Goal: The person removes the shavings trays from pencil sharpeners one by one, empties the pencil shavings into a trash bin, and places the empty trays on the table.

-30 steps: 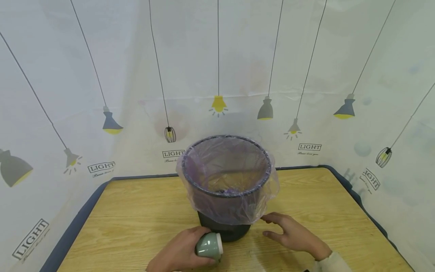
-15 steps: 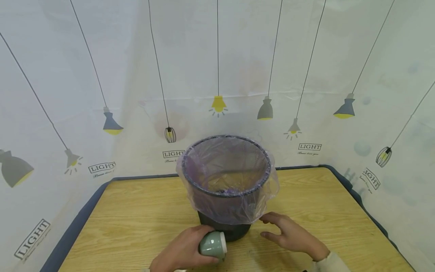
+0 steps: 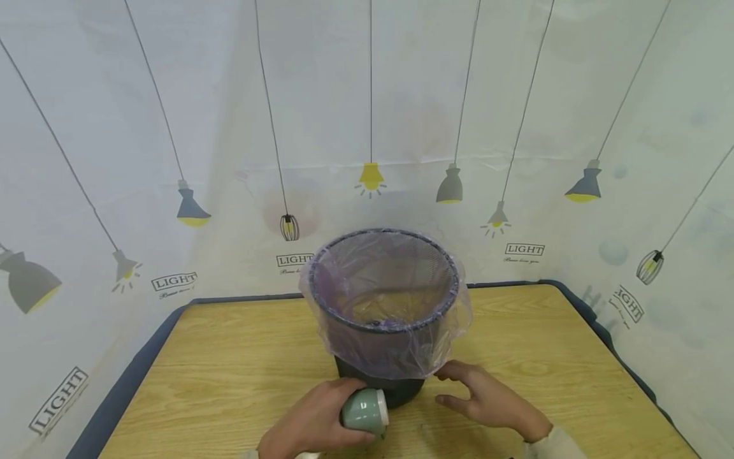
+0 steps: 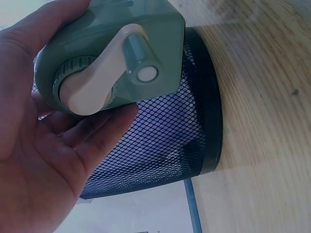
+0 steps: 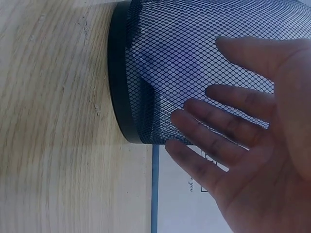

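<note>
My left hand (image 3: pixel 315 417) grips a green crank pencil sharpener (image 3: pixel 362 412) in front of a dark mesh wastebasket (image 3: pixel 404 390). In the left wrist view, the sharpener's cream crank arm (image 4: pixel 99 73) and its green knob face the camera, with the thumb and fingers around the body. A thin, translucent purple bin liner (image 3: pixel 373 357) is folded over the basket's rim and hangs down outside. My right hand (image 3: pixel 487 398) is held beside the basket's lower right side, holding nothing. Its fingers (image 5: pixel 214 114) spread out, nearly straight, near the mesh in the right wrist view.
The wastebasket stands upright on a light wooden table (image 3: pixel 229 357) with a dark blue edging (image 3: pixel 143 357). Behind it and on both sides hangs a pale sheet (image 3: pixel 321 95) printed with lamps. A small white thing (image 3: pixel 308 455) shows beneath the left wrist at the bottom edge.
My left hand has shifted slightly right with the pencil sharpener, still gripping it. My right hand has edged a little left, closer to the wastebasket. The basket stays where it was.
</note>
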### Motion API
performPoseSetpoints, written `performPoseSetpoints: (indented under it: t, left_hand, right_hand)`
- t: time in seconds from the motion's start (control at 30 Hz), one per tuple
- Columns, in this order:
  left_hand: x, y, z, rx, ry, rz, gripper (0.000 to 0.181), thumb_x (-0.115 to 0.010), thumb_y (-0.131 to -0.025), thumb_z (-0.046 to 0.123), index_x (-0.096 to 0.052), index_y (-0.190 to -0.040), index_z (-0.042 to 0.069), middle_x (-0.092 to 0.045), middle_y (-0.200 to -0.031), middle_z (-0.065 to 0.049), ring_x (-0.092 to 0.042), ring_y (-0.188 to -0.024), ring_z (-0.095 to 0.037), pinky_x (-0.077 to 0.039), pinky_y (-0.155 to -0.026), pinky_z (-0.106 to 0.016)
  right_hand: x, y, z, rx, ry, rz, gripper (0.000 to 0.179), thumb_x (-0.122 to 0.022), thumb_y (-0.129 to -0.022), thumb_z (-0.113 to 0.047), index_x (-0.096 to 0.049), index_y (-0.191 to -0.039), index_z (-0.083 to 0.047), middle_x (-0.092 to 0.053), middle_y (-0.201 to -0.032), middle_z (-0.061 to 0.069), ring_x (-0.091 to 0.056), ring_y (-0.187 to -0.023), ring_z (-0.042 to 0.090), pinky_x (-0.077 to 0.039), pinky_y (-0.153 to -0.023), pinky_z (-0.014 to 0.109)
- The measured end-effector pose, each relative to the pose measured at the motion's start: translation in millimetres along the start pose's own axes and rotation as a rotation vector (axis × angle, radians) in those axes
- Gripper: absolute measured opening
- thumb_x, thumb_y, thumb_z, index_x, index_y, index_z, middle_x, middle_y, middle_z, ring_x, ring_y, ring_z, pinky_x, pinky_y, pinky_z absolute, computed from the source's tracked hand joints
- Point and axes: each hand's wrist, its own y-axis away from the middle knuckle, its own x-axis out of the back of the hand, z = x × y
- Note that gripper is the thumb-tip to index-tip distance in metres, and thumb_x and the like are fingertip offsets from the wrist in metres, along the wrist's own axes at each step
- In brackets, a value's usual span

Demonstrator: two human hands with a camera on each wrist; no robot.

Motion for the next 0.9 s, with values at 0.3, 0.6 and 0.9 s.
performPoseSetpoints:
  t: [0.3,0.6,0.9]
  left_hand:
    - [-1.7,-2.6,1.7,-0.026,-0.001,0.007,0.060,-0.080,-0.079,0.052,-0.062,-0.120,0.013,-0.065,-0.104,0.006,-0.057,-0.084,0.002,-0.050,-0.070,-0.017]
    - [-1.5,-3.0,5.1,-0.040,-0.010,0.002,0.062,-0.079,-0.079,0.052,-0.061,-0.122,0.011,-0.066,-0.106,0.004,-0.057,-0.085,0.002,-0.050,-0.070,-0.017]
    - [-3.8,-2.0,7.6,-0.085,-0.019,0.037,0.058,-0.080,-0.079,0.051,-0.062,-0.119,0.012,-0.066,-0.103,0.005,-0.056,-0.084,0.002,-0.050,-0.070,-0.016]
  right_hand:
    - [-2.9,-0.2,-4.4,-0.012,-0.024,-0.009,0.040,-0.062,-0.099,-0.030,-0.058,-0.135,-0.012,-0.063,-0.128,0.004,-0.063,-0.111,0.022,-0.056,-0.091,0.043]
    - [-9.6,0.1,-5.5,0.024,-0.040,-0.021,0.041,-0.063,-0.098,-0.024,-0.058,-0.134,-0.005,-0.064,-0.128,0.012,-0.064,-0.112,0.028,-0.055,-0.091,0.044]
    - [-15.7,-3.6,-9.0,0.075,-0.061,-0.055,0.043,-0.069,-0.094,-0.022,-0.059,-0.131,-0.001,-0.066,-0.123,0.013,-0.064,-0.110,0.026,-0.056,-0.090,0.041]
